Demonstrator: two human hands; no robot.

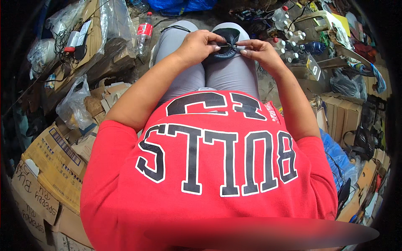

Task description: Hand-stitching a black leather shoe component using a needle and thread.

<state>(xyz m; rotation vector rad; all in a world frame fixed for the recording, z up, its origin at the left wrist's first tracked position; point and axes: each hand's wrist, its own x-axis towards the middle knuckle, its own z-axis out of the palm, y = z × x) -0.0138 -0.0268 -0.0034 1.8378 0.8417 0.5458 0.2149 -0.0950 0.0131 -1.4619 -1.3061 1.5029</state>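
Note:
A black leather piece point(227, 53) lies over my right knee, rounded, with gathered stitches along its near edge; it resembles a shoe upper. My left hand point(200, 47) comes in from the left, thumb and fingertips pinched at the leather's edge on a thin, light strand like thread. From the other side my right hand point(263, 53) is closed too, thumb and forefinger pinching a small pale, slim thing point(240, 48) beside the stitches. Whether that is a needle or a tool's tip is too small to tell. The strand runs across the leather between both hands.
A red-capped bottle point(145, 31) stands left of my knees. Several more bottles point(289, 42) crowd the right side. Cardboard boxes point(50, 163) and a clear plastic bag point(75, 104) are piled at left; more cardboard point(341, 113) and blue plastic point(337, 154) lie at right.

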